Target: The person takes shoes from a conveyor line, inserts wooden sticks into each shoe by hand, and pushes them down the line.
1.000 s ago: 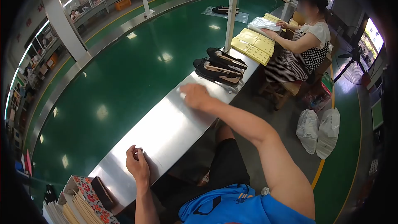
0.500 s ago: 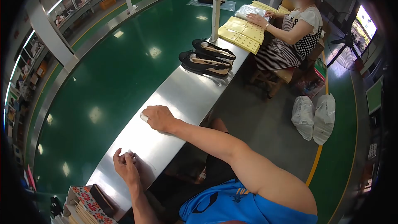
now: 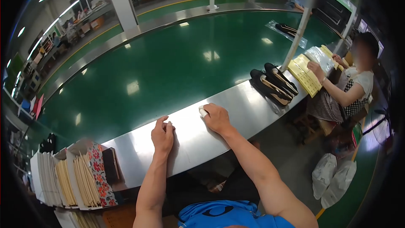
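Observation:
My left hand (image 3: 162,136) rests over the bare metal counter (image 3: 190,154), its fingers loosely bent and apart with nothing visible in them. To its right, my right hand (image 3: 216,118) lies on the counter, curled into a fist. A white wrapping (image 3: 203,112) shows on one of its fingers, and I see no object in the fist. Farther right, a pair of black shoes (image 3: 272,88) with light insoles and shoe sticks inside stands on the counter, apart from both hands.
A green conveyor surface (image 3: 168,67) runs beyond the counter. At left are files of cards (image 3: 84,177), a flowered box (image 3: 100,175) and a dark notebook (image 3: 112,165). A co-worker (image 3: 350,88) sits at right by yellow sheets (image 3: 306,76). Bagged black shoes (image 3: 287,29) lie on the conveyor.
My view has turned left, so the shoes and co-worker appear farther right and the files show more fully. The right hand stays in a fist on the counter; the left hand stays loosely bent.

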